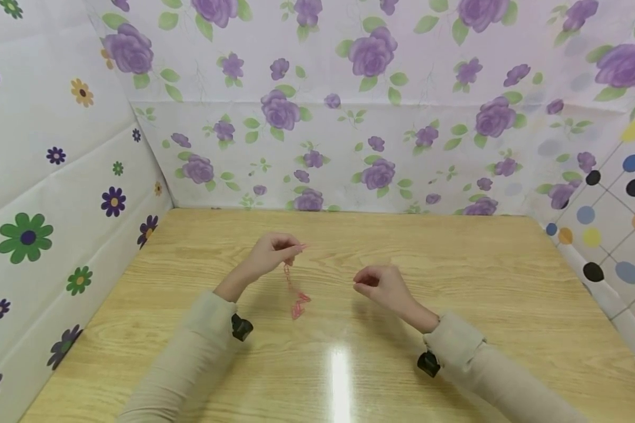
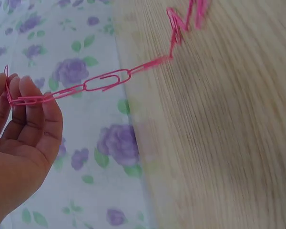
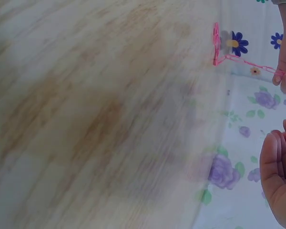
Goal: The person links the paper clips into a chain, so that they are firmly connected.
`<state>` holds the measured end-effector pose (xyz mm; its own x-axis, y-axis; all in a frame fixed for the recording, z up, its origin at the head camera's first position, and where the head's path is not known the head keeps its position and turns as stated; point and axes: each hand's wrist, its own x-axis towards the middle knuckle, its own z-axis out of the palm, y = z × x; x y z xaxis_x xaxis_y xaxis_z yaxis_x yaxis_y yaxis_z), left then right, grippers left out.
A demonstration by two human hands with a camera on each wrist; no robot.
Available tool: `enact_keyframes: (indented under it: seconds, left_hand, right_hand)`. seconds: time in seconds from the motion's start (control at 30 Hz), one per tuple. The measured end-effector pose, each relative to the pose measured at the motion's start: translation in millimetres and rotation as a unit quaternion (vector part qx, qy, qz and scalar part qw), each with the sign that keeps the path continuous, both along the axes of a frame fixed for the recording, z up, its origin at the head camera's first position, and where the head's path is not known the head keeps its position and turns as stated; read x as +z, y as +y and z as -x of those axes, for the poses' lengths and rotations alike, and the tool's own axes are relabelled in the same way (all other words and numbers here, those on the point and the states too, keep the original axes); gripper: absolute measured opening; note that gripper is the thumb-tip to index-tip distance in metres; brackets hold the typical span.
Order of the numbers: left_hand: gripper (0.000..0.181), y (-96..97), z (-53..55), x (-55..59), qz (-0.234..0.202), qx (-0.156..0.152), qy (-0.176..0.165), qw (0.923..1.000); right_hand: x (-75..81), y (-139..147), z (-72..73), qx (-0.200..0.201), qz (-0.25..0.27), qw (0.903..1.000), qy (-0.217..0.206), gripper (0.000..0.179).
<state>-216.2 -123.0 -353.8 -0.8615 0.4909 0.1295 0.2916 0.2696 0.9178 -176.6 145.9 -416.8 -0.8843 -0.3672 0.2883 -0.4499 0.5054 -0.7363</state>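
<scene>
A chain of linked pink paper clips [image 1: 288,279] hangs from my left hand [image 1: 275,254], which pinches it near one end between thumb and fingers. One clip end juts up past the fingertips. In the left wrist view the chain [image 2: 102,82] stretches away from the left hand [image 2: 26,138]; its far end bunches in zigzags at the wooden table. My right hand [image 1: 385,286] hovers to the right, apart from the chain, thumb and forefinger brought together. A hint of pink-red shows at the right hand's [image 3: 279,179] fingertips; whether it is a clip I cannot make out.
The wooden table [image 1: 487,305] spreads under both hands, with a bright light reflection near its front. Flowered cloth [image 1: 317,135] stands behind it, and patterned cloths [image 1: 58,194] rise at the left and right sides. A dark device sits on each wrist.
</scene>
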Motion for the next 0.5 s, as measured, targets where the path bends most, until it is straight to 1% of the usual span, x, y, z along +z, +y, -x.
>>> enact_keyframes:
  seconds: [0.1, 0.2, 0.3, 0.37, 0.43, 0.5]
  left_hand:
    - [0.016, -13.7, 6.1, -5.0, 0.001, 0.002, -0.009, 1.0]
    - [0.015, -27.9, 16.4, -16.9, -0.003, 0.012, -0.031, 0.9994]
    - [0.016, -39.2, 26.7, -30.5, -0.008, 0.021, -0.046, 0.9987]
    - [0.018, -44.0, 31.4, -37.4, -0.011, 0.026, -0.051, 0.9983]
    - [0.02, -46.7, 33.5, -41.0, -0.011, 0.03, -0.049, 0.9983]
    - [0.02, -48.1, 34.5, -42.7, -0.013, 0.031, -0.045, 0.9984]
  right_hand:
    - [-1.8, -4, 0.7, 0.035, -0.019, 0.9988, -0.028, 0.009]
    - [-5.1, -12, 3.1, 0.079, -0.035, 0.9943, -0.062, 0.011]
    - [-9.1, -24, 6.4, 0.116, -0.039, 0.987, -0.105, 0.012]
    - [-11.0, -34, 8.0, 0.126, -0.04, 0.9823, -0.133, 0.013]
    - [-12.1, -44, 9.2, 0.129, -0.039, 0.9783, -0.157, 0.014]
    - [-13.3, -54, 10.2, 0.126, -0.042, 0.9771, -0.166, 0.014]
